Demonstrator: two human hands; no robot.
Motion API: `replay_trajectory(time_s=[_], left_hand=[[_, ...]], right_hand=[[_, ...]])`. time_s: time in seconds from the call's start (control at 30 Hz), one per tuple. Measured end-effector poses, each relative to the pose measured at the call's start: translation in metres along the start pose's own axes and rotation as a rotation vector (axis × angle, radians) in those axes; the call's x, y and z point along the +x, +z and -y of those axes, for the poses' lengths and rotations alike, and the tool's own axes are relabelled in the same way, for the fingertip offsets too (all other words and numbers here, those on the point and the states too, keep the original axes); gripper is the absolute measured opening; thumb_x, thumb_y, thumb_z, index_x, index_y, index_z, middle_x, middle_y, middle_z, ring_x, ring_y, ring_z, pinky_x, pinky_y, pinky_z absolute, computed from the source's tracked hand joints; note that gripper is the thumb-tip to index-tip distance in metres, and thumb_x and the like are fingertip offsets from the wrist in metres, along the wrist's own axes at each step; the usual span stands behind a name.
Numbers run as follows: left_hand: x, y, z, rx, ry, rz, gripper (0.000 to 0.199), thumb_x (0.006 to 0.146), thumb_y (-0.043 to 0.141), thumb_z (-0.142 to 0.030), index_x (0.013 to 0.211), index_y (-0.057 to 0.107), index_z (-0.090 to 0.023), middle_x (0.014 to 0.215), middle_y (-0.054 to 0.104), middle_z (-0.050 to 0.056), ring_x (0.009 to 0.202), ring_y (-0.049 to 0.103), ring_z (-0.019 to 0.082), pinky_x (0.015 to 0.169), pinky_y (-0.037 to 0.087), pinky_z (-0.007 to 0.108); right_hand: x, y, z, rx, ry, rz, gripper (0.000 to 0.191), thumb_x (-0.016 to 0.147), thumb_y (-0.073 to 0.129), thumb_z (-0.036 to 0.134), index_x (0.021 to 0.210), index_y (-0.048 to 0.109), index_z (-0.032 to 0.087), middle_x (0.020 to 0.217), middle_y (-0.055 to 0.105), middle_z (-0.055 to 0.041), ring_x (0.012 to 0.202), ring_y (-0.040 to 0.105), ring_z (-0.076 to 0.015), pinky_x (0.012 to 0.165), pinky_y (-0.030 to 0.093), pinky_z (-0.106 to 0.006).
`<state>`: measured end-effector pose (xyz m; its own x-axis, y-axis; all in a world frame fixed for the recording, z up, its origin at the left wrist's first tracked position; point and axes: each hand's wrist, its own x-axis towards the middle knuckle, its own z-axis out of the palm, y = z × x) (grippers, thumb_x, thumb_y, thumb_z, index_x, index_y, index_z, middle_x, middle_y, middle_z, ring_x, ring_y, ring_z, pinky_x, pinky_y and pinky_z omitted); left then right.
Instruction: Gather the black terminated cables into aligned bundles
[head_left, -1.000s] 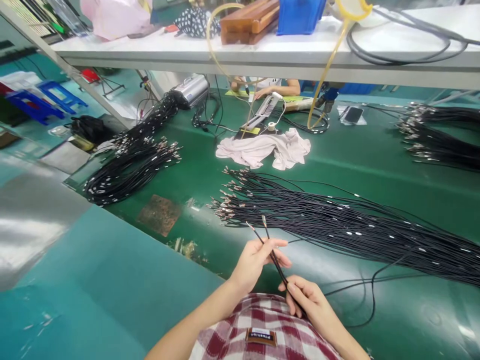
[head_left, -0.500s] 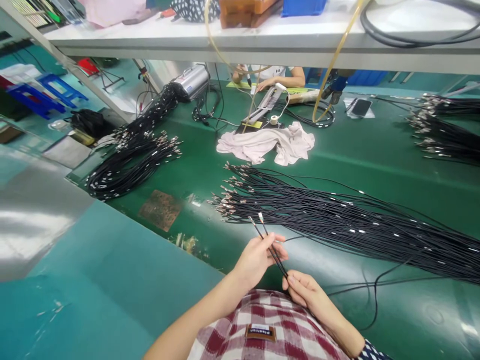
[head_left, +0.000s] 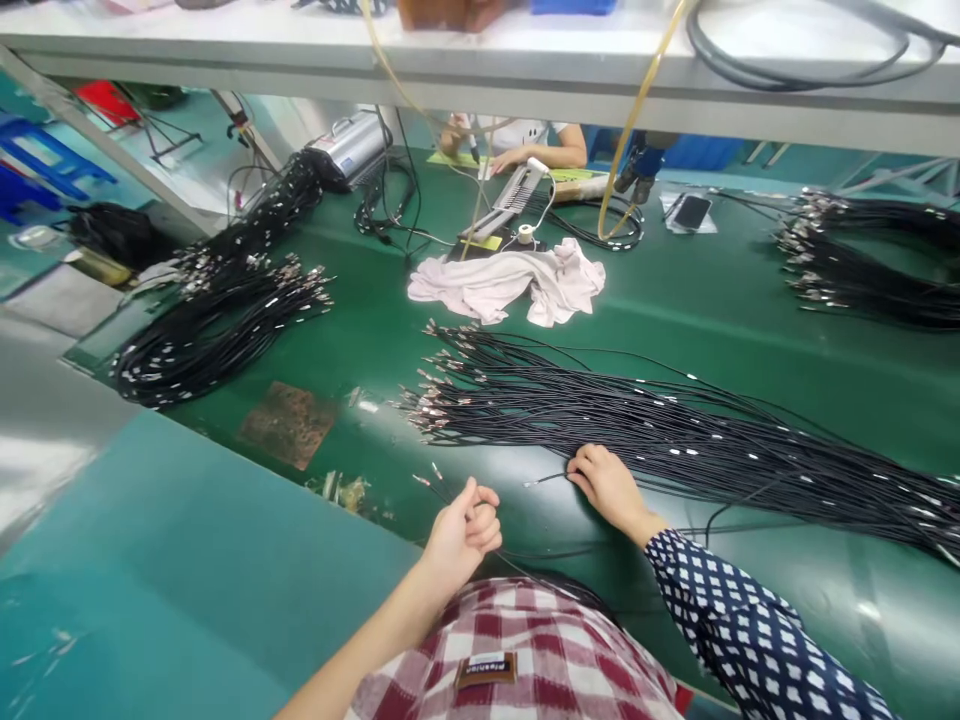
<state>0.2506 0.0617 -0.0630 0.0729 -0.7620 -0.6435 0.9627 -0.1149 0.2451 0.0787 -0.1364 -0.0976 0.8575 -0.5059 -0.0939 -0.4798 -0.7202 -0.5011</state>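
Black cables with small metal ends lie in a long spread bundle [head_left: 600,410] across the green table [head_left: 360,350]. Near the table's front edge, my left hand [head_left: 465,530] is closed round black cables, whose thin ends [head_left: 430,478] stick out up and to the left. My right hand [head_left: 609,488] rests at the near side of the bundle, its fingers pinched on a single black cable [head_left: 551,479]. That cable's tip points left, toward my left hand. The two hands are apart.
Behind the bundle lies a crumpled pale cloth [head_left: 510,283]. More cable bundles sit at left [head_left: 210,330] and right [head_left: 862,255]. A metal shelf [head_left: 480,85] spans the back, with a person's arms [head_left: 559,150] beyond it. A phone [head_left: 690,212] lies back right.
My right hand has left the held cables, moved up and right to the bundle and taken a cable there. My left hand has moved left and down with its cables. The view has shifted.
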Motion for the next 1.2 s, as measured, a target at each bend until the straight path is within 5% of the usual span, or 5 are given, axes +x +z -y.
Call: replay_trajectory(time_s=[0.33, 0.57, 0.7, 0.8, 1.2], left_hand=[[0.004, 0.024, 0.011, 0.108, 0.215, -0.107, 0.044, 0.087, 0.048, -0.038, 0.125, 0.046, -0.014, 0.102, 0.059, 0.012, 0.084, 0.056, 0.017, 0.065, 0.042, 0.025], [0.010, 0.004, 0.000, -0.023, 0.317, -0.191, 0.038, 0.090, 0.042, -0.039, 0.104, 0.059, -0.009, 0.095, 0.061, 0.013, 0.090, 0.058, 0.019, 0.081, 0.044, 0.031], [0.007, -0.009, -0.005, -0.144, 0.284, -0.103, 0.037, 0.089, 0.042, -0.042, 0.076, 0.057, -0.011, 0.042, 0.032, -0.005, 0.038, 0.035, 0.006, 0.049, 0.039, 0.022], [0.003, -0.015, -0.007, -0.129, 0.211, -0.036, 0.038, 0.089, 0.040, -0.044, 0.072, 0.054, -0.013, 0.041, 0.014, -0.008, 0.034, 0.014, 0.004, 0.038, 0.020, 0.018], [-0.011, -0.002, -0.014, 0.011, 0.254, -0.037, 0.031, 0.090, 0.041, -0.040, 0.084, 0.055, -0.013, 0.044, 0.011, -0.008, 0.037, 0.012, 0.005, 0.041, 0.022, 0.020]], right_hand=[[0.012, 0.032, 0.132, 1.042, 0.237, 0.181, 0.017, 0.084, 0.053, 0.034, 0.086, 0.059, 0.018, 0.069, 0.060, 0.0005, 0.056, 0.053, -0.0123, 0.053, 0.044, -0.024], [0.035, 0.017, 0.092, 0.739, 0.024, 0.210, 0.019, 0.084, 0.051, 0.027, 0.095, 0.065, 0.020, 0.094, 0.064, -0.0042, 0.087, 0.058, -0.0186, 0.080, 0.047, -0.032], [0.075, 0.010, 0.050, 0.047, -0.014, -0.114, 0.030, 0.082, 0.054, 0.019, 0.112, 0.057, 0.019, 0.113, 0.057, -0.0069, 0.102, 0.049, -0.0227, 0.087, 0.043, -0.036], [0.093, 0.013, 0.035, -0.150, -0.111, -0.079, 0.022, 0.083, 0.055, 0.021, 0.105, 0.060, 0.019, 0.104, 0.059, -0.0070, 0.095, 0.050, -0.0239, 0.079, 0.043, -0.037], [0.053, -0.026, 0.051, 0.312, 0.010, -0.064, 0.017, 0.088, 0.047, 0.036, 0.092, 0.059, 0.024, 0.093, 0.063, -0.0002, 0.085, 0.057, -0.0176, 0.077, 0.042, -0.030]])
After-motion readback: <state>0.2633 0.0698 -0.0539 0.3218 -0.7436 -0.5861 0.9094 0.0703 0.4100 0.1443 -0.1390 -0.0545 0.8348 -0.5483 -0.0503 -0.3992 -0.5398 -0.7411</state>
